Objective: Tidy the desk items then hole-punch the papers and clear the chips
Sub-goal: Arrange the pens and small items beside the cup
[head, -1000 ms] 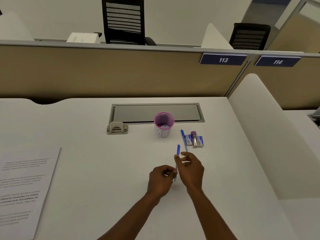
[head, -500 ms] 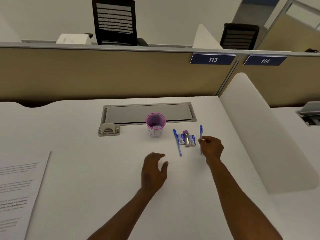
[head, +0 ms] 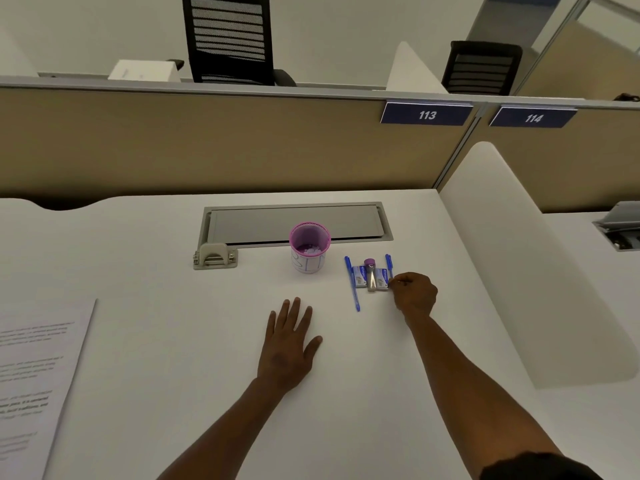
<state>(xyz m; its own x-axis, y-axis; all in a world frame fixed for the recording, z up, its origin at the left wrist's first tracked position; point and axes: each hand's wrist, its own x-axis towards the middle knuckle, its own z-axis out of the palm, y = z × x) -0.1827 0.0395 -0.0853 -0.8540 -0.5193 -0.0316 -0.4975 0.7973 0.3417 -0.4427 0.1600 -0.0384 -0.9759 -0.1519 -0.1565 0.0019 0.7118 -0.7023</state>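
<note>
Papers (head: 38,379) lie at the bench's (head: 173,341) 9 o'clock edge, printed, flat, apparently unpunched. Hole punch (head: 215,257) sits at 11 o'clock, beside the grey cable hatch (head: 294,223), untouched. Pink mesh cup (head: 309,247) at 12 o'clock, some pale scraps inside.

Left hand (head: 287,344) lies flat on the bench, fingers straight and spread, holding nothing. At 1 o'clock: one blue pen (head: 352,282), two small blue boxes (head: 360,277) flanking a silver stapler-like tool (head: 371,277), then a second blue pen (head: 389,266). Right hand (head: 414,294) has fingers curled, pinching that second pen's lower end just beside the right box.

Progress, by my reading: tidying nearly finished, items lined up in a row; punching and chip clearing are all ahead.

Change from half a second ago: the second pen stood apart from the boxes and raised; now it is down against the group. The left hand has flattened out.
</note>
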